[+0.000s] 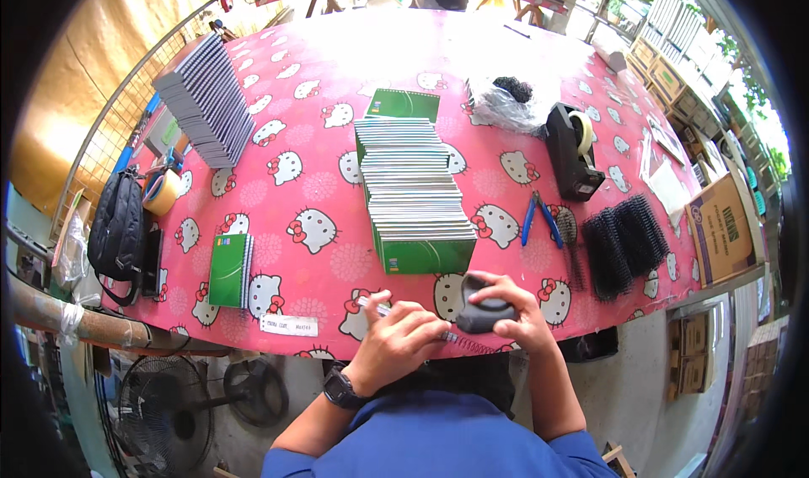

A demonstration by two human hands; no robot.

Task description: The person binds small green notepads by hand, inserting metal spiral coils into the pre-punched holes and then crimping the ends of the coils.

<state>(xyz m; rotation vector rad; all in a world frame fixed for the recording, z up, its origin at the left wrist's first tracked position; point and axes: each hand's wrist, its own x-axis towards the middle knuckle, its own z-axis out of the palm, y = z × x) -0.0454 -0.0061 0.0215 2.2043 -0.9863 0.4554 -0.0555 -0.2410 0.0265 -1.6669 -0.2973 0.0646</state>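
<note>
My left hand (390,347), a black watch on its wrist, is closed at the table's near edge around a thin pale-edged item, probably a notebook seen edge-on and mostly hidden. From beside its fingers a thin dark spiral coil (474,346) runs to the right. My right hand (527,319) grips a dark, rounded, palm-sized device (484,314) above that coil; whether the two touch I cannot tell. Just beyond both hands stands a long row of green-covered notebooks (417,183), page edges up. Another green spiral notebook (229,271) lies to the left.
Right of the row are blue-handled pliers (541,219), a hairbrush-like item (569,233), black coils (625,246), a tape dispenser (575,153) and a plastic bag (510,107). At left stand a tall stack of bound notebooks (206,99) and a black bag (120,225).
</note>
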